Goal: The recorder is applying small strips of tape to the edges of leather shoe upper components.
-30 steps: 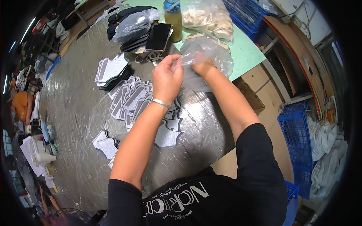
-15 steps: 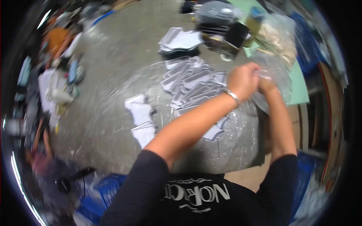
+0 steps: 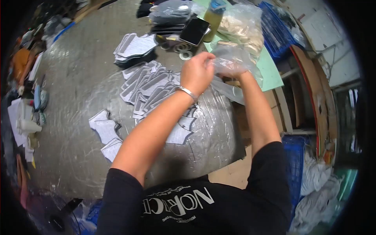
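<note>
A clear plastic bag (image 3: 235,54) is at the table's right side, over a pale green sheet (image 3: 271,74). My left hand (image 3: 198,73), with a silver bracelet at its wrist, pinches the edge of this bag. My right hand (image 3: 234,71) reaches into the bag's mouth; the plastic covers its fingers, so their grip is hidden. Left of my hands lies a spread of grey cut pieces with dark edges (image 3: 150,84). Nearer me on the left is a small group of light grey pieces (image 3: 105,131).
Behind my hands are a stack of grey pieces (image 3: 135,46), a phone (image 3: 194,31), tape rolls (image 3: 182,48), a bottle of yellowish liquid (image 3: 213,19) and a bag of beige pieces (image 3: 241,27). A blue crate (image 3: 276,29) stands far right, a fan (image 3: 53,213) low left.
The whole view has swung to the right, so the table and its things sit farther left. Both hands stay at the bag, whose mouth now spreads more around my right hand.
</note>
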{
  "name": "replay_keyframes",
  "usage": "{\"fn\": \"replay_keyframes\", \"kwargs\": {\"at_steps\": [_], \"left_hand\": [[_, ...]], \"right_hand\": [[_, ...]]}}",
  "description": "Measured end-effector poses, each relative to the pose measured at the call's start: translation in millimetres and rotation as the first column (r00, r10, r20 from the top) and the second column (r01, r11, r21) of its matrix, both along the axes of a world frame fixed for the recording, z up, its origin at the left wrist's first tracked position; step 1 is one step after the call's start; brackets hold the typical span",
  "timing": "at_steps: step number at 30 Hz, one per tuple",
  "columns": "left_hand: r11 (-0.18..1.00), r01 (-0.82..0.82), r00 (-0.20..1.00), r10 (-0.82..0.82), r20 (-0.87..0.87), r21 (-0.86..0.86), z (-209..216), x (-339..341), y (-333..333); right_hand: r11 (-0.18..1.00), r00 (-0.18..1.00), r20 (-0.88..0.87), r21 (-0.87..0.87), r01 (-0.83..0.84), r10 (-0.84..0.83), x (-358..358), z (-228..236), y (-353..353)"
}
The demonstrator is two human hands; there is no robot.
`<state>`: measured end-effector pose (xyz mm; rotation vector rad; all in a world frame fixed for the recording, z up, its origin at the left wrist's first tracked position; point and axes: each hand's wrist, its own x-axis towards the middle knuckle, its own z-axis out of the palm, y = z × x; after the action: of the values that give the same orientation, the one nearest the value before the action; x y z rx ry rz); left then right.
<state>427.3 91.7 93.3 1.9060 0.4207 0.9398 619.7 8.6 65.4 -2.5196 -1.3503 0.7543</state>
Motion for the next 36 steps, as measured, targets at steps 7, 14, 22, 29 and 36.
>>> {"fn": "replay_keyframes", "kwargs": {"at_steps": [7, 14, 22, 29, 36], "left_hand": [[1.000, 0.013, 0.996, -0.015, -0.088, -0.019, 9, 4, -3], [0.875, 0.373, 0.927, -0.365, 0.086, -0.309, 20, -70, -13], [0.143, 0.594, 0.689, -0.598, 0.409, -0.792, 7, -190, -52], [0.145, 0.611, 0.785, -0.239, 0.572, -0.778, -21, -275, -49], [-0.051, 0.392, 0.878, -0.279, 0.390, -0.919, -61, -359, -93]], "right_hand": [[0.969, 0.865, 0.501, -0.202, 0.142, -0.023, -74, 65, -36], [0.761, 0.558, -0.830, 0.380, 0.526, 0.029, -147, 62, -141], [0.852, -0.154, -0.904, 0.302, 0.427, 0.398, -269, 19, -113], [0.793, 0.898, -0.423, 0.585, 0.169, 0.120, -300, 44, -95], [0.688, 0.534, -0.459, 0.610, -0.393, 0.711, -362, 26, -63]]}}
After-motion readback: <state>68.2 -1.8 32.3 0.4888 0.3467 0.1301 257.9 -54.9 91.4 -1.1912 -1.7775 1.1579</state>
